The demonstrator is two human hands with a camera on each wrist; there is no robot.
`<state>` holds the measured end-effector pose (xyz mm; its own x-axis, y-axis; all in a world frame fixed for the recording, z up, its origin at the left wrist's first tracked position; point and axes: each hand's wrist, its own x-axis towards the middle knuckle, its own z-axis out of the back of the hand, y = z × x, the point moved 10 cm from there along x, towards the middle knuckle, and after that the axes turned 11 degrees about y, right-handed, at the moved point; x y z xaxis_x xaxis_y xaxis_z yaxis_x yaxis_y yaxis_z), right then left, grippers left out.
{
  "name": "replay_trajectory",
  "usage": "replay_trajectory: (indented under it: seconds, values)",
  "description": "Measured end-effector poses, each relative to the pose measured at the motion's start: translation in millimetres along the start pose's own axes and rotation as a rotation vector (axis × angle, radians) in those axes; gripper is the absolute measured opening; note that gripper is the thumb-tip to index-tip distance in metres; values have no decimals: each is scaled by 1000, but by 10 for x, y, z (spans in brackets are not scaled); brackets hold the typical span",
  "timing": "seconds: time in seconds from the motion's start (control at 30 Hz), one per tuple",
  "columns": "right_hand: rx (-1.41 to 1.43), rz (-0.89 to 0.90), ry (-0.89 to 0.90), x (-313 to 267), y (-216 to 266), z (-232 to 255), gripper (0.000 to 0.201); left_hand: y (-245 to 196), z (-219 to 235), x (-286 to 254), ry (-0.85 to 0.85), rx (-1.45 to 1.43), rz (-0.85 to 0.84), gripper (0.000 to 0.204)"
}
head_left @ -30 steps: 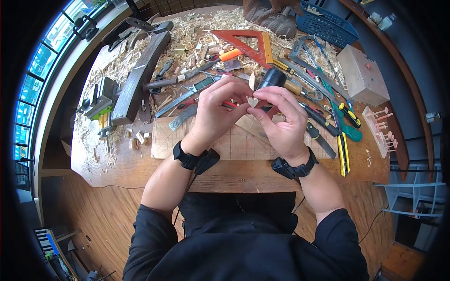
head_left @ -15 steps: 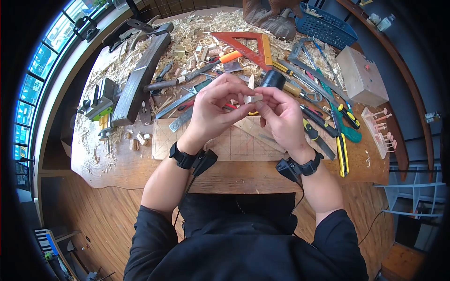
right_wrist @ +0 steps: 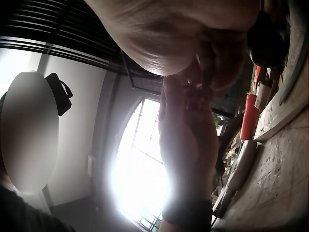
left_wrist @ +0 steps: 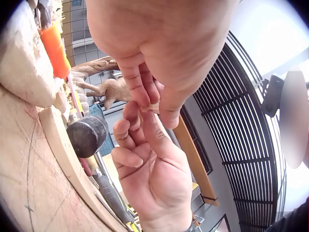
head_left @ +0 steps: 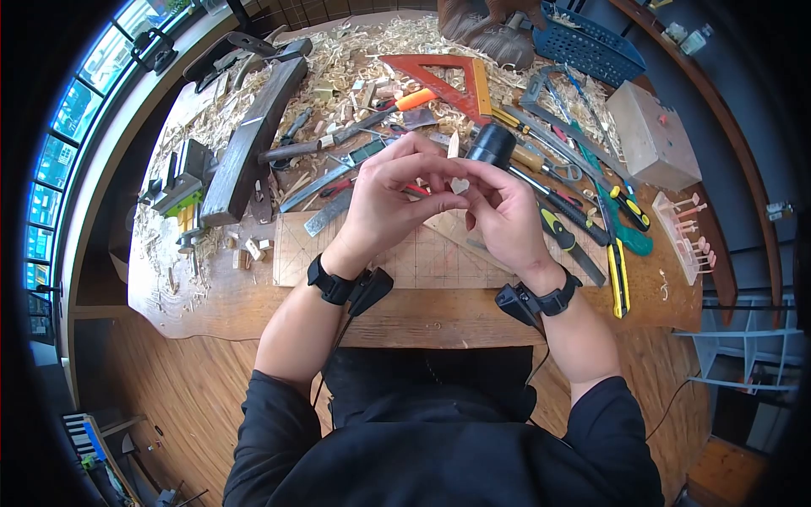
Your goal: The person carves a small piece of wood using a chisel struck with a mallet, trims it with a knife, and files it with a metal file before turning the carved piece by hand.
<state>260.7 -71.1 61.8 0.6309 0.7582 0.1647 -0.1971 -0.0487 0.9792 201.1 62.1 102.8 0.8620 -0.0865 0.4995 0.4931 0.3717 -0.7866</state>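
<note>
Head view has a small heart-shaped wooden piece (head_left: 459,186) pinched pretty snugly between the curled fingertips of the left hand (head_left: 394,196) and right hand (head_left: 509,215), both held up over the cluttered workbench (head_left: 405,317), wrists bent inward.

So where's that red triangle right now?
In the head view, the red triangle lies far across the bench, slightly right of centre, just beyond the orange handle and black mallet head.

Both hands (head_left: 452,203) raised together, fingers curled inward, wrists apart.
</note>
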Motion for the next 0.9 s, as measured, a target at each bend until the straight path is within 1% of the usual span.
replay_trajectory:
  seconds: [0.5, 0.67, 0.77, 0.9]
  values:
    - [1, 2, 4, -2, -67, 17, 32, 12, 24, -3, -19, 13, 2, 33]
    - [-5, -33, 10, -6, -83, 17, 31, 29, 21, 0, -19, -7, 11, 32]
    - [-11, -4, 1, -5, -73, 20, 31, 22, 24, 0, -22, -17, 12, 32]
    - [-10, -18, 7, 0, -74, 17, 30, 30, 22, 1, -21, -20, 12, 32]
